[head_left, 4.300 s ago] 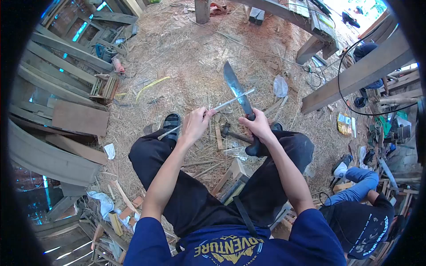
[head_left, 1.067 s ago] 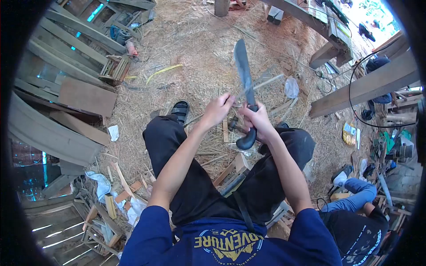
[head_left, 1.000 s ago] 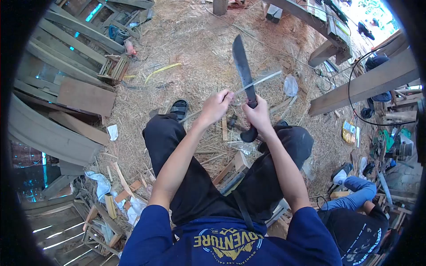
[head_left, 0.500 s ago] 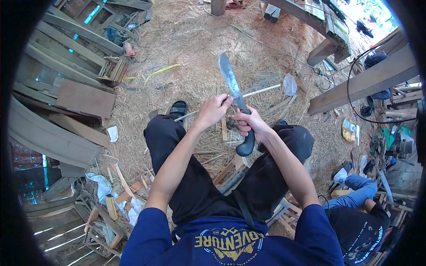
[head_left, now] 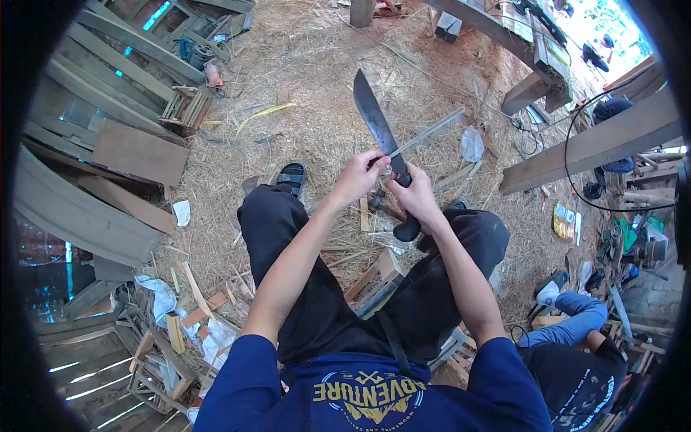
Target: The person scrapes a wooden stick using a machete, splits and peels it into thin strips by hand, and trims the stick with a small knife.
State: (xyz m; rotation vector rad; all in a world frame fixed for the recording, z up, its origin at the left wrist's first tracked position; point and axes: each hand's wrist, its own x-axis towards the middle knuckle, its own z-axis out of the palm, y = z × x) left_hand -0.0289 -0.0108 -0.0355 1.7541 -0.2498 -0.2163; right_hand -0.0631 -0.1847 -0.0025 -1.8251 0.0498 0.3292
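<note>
My right hand [head_left: 416, 194] is wrapped around the black handle of a machete [head_left: 376, 119], whose dark blade points up and away from me. Between the pinched fingers of my left hand [head_left: 356, 178] is one end of a thin pale wooden strip [head_left: 430, 132]. The strip slants up to the right and crosses the blade near the handle; whether it touches the edge I cannot tell. Below my hands, partly hidden, lies what looks like a hammer [head_left: 376, 199]. A wooden block [head_left: 389, 265] sits between my knees.
Straw and shavings cover the ground [head_left: 302, 86]. A clear plastic bag [head_left: 471, 144] lies to the right, before a thick wooden beam [head_left: 590, 144]. Boards [head_left: 140, 153] lean at the left. A co-worker [head_left: 576, 367] in a black shirt is close at my lower right.
The wooden strip has turned, its far end now higher, and no longer shows left of my left hand. The machete blade has tilted slightly, and my right grip has shifted slightly.
</note>
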